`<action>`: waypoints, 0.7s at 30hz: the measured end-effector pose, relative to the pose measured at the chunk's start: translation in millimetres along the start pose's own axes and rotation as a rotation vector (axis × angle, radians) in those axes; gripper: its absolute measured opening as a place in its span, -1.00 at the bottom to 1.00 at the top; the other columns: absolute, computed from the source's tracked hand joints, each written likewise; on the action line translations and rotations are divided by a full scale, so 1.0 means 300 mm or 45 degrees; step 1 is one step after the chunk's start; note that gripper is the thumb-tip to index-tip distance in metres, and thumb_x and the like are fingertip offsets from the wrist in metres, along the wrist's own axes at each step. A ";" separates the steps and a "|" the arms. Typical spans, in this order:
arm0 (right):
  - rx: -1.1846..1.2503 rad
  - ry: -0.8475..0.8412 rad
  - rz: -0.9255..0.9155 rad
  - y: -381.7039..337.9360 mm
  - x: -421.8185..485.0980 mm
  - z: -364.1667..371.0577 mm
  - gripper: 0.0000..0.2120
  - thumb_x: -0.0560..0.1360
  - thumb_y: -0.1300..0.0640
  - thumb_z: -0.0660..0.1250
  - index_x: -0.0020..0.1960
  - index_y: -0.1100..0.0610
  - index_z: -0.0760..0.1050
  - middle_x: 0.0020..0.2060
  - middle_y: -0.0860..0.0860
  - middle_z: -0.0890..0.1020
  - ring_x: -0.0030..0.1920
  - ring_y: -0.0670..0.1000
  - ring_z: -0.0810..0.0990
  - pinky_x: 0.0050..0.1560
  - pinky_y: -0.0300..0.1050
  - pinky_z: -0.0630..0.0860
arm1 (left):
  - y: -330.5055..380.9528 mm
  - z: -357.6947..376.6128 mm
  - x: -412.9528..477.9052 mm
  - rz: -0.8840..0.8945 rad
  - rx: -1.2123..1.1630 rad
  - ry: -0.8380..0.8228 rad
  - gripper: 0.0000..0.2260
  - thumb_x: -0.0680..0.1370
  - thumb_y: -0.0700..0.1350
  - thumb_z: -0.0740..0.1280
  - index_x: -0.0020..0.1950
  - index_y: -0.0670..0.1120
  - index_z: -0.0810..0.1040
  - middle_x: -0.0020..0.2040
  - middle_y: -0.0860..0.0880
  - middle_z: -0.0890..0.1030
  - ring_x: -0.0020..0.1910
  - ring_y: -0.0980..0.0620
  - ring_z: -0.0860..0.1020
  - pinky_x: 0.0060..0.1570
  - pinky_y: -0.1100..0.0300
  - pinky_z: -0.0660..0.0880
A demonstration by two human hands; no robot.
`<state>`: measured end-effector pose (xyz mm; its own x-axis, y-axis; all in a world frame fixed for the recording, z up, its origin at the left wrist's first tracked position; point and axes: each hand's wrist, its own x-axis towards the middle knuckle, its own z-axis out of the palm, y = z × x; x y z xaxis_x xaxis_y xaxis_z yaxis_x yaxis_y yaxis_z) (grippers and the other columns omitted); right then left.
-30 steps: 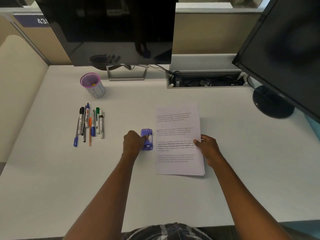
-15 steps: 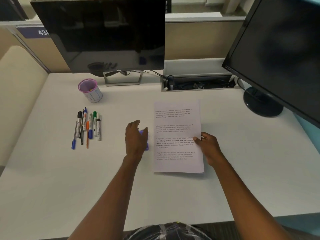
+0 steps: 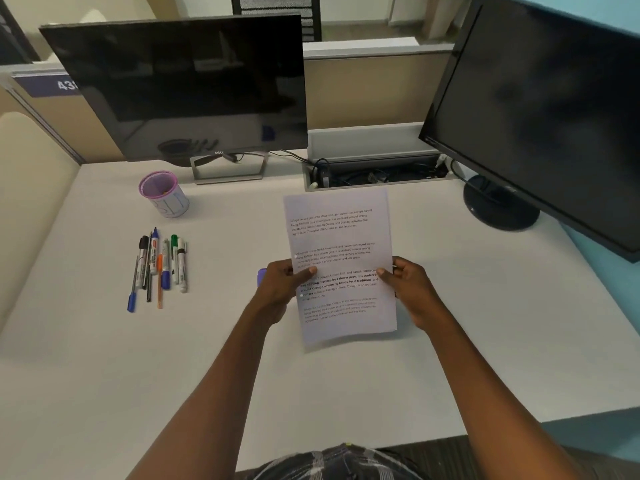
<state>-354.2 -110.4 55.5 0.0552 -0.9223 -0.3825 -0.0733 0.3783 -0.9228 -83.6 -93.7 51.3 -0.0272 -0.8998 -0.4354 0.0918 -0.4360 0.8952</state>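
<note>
In the head view, a white paper sheet with printed black text [image 3: 341, 258] is at the middle of the white desk top [image 3: 485, 323], in front of the person. The left hand [image 3: 282, 285] pinches its left edge at 9 o'clock from the sheet's centre. The thumb [image 3: 310, 270] lies on the printed face and the other fingers are hidden behind the paper. The right hand [image 3: 412, 289] pinches the right edge at 3 o'clock in the same way, thumb on top. So the sheet is between the two hands, and most of it extends toward 12 o'clock above the grips. It is turned slightly, so the text lines rise to the right. I cannot tell if it is one sheet or several.

A small purple stapler [image 3: 262, 277] shows only at one corner, just beside the left hand at 9 o'clock. Farther at 9 o'clock, well apart, a row of pens and markers [image 3: 161, 265] lies on the desk. A white cup with purple rim [image 3: 164, 194] stands at 10 o'clock. A black flat monitor [image 3: 180, 84] stands at 11 o'clock, and a second black monitor [image 3: 540, 109] at 2 o'clock. An open grey cable tray [image 3: 374, 174] is at 12 o'clock.
</note>
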 end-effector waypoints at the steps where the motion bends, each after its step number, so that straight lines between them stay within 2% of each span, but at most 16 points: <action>1: 0.017 -0.025 -0.004 -0.002 -0.002 -0.006 -0.78 0.60 0.16 0.39 0.24 0.07 0.61 0.05 -0.02 0.76 0.02 0.01 0.75 -0.14 -0.22 0.64 | 0.003 0.005 -0.001 0.004 -0.015 -0.001 -0.78 0.59 -0.17 0.45 0.21 -0.21 0.68 0.11 -0.11 0.75 0.07 -0.11 0.73 0.12 -0.08 0.67; 6: 0.091 -0.065 -0.048 -0.012 -0.012 -0.033 -0.69 0.53 0.09 0.48 0.27 0.04 0.59 0.06 -0.01 0.75 0.02 0.03 0.75 -0.06 -0.09 0.68 | 0.019 0.036 -0.009 0.085 0.001 0.000 -0.79 0.59 -0.19 0.45 0.19 -0.24 0.69 0.09 -0.11 0.76 0.08 -0.12 0.73 0.14 -0.01 0.67; 11: 0.045 0.053 -0.128 0.000 -0.020 -0.032 -0.81 0.53 0.12 0.49 0.14 0.06 0.67 0.00 -0.01 0.77 -0.02 0.01 0.75 -0.12 -0.22 0.65 | 0.023 0.076 -0.031 0.192 0.050 0.015 -0.81 0.61 -0.16 0.43 0.19 -0.17 0.71 0.11 -0.05 0.76 0.10 -0.09 0.72 0.10 0.03 0.67; 16: 0.095 0.110 -0.254 -0.006 -0.039 -0.018 -0.83 0.55 0.14 0.47 0.13 0.02 0.67 -0.02 -0.11 0.76 -0.03 -0.11 0.73 -0.10 -0.32 0.61 | 0.023 0.102 -0.050 0.294 0.019 0.082 -0.88 0.60 -0.16 0.45 0.10 -0.04 0.74 0.07 0.03 0.77 0.01 0.01 0.73 -0.06 0.23 0.64; 21: 0.116 0.114 -0.287 0.008 -0.049 -0.018 -0.82 0.54 0.13 0.47 0.13 -0.01 0.67 0.02 -0.10 0.76 0.00 -0.09 0.73 -0.05 -0.30 0.61 | 0.014 0.108 -0.054 0.308 0.025 0.107 -0.88 0.60 -0.15 0.45 0.10 0.01 0.74 0.07 0.06 0.77 -0.04 0.00 0.72 -0.11 0.21 0.64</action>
<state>-360.5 -96.5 59.1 -0.0284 -0.9859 -0.1648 0.0211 0.1643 -0.9862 -114.9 -81.4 65.3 0.0758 -0.9738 -0.2143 0.0660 -0.2096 0.9756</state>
